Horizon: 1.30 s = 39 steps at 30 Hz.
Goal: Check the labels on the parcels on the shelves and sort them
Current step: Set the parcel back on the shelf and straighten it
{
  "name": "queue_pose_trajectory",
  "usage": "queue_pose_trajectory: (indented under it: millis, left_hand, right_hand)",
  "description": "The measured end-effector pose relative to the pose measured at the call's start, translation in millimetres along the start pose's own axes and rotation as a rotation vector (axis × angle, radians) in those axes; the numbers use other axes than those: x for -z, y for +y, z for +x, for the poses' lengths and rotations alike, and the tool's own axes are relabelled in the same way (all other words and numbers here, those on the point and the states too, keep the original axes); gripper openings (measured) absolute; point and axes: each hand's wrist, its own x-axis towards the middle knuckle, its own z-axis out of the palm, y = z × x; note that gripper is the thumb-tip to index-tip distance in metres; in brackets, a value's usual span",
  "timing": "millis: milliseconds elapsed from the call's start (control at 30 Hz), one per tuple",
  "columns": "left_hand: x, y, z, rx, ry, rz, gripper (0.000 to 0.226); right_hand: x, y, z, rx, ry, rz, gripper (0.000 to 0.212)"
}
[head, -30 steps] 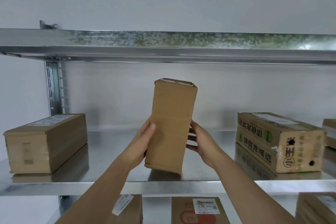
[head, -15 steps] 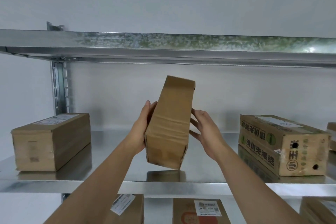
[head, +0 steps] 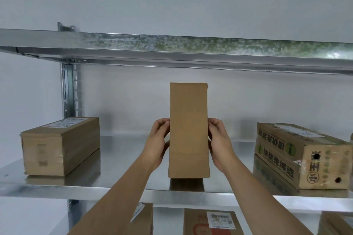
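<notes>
The plain parcel (head: 188,129) stands on end at the centre of the frame, upright and square to the camera, its lower edge at or just above the metal shelf (head: 114,187); whether it rests there or is held a little clear I cannot tell. The left hand (head: 157,143) grips its left edge and the right hand (head: 219,143) its right edge, fingers curled round to the far side, thumbs near the front. The face toward the camera is bare brown cardboard with no label showing, so the step in hand looks to be finding the label. To do it well, I judge the parcel should be turned about its long axis with both hands kept low on the sides, so the tall box does not tip, and each face brought flat to the eye

The cardboard is matt and lightly scuffed, a tall narrow block with crisp corners. At the left of the frame lies a low plain carton (head: 61,145) with a white label on top. At the right lies a printed carton (head: 301,156) with green marks, dark characters and round holes in its end. The shelf is glossy galvanised steel that mirrors the boxes, and a mottled shelf beam (head: 191,46) crosses the upper frame. Along the bottom edge of the frame, on the shelf below, a labelled box (head: 212,222) shows a barcode sticker
</notes>
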Motion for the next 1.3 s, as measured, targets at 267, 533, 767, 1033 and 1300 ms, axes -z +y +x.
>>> queue_pose_trajectory:
  millis: [267, 533, 767, 1033, 1300]
  left_hand:
    - [-10.9, -0.3, -7.1, 0.027, -0.107, 0.128, 0.037]
    - [-9.0, 1.0, -6.7, 0.084, -0.137, 0.141, 0.039]
    - [-5.7, -3.8, -6.4, 0.128, -0.119, 0.079, 0.052]
    - [-5.5, -10.9, -5.2, 0.066, -0.163, 0.034, 0.08]
    - [3.9, -11.7, -1.8, 0.077, -0.222, -0.016, 0.037]
  right_hand:
    - [-2.3, 17.5, 0.8, -0.079, -0.053, -0.006, 0.036]
    - [-0.2, 19.1, 5.5, -0.094, -0.086, -0.037, 0.039]
    - [-0.7, 17.4, 2.5, -0.094, -0.089, -0.027, 0.041]
    - [0.0, 6.9, 13.0, 0.009, -0.142, -0.193, 0.044]
    - [24.4, -12.3, 15.5, 0.07, -0.204, -0.396, 0.039]
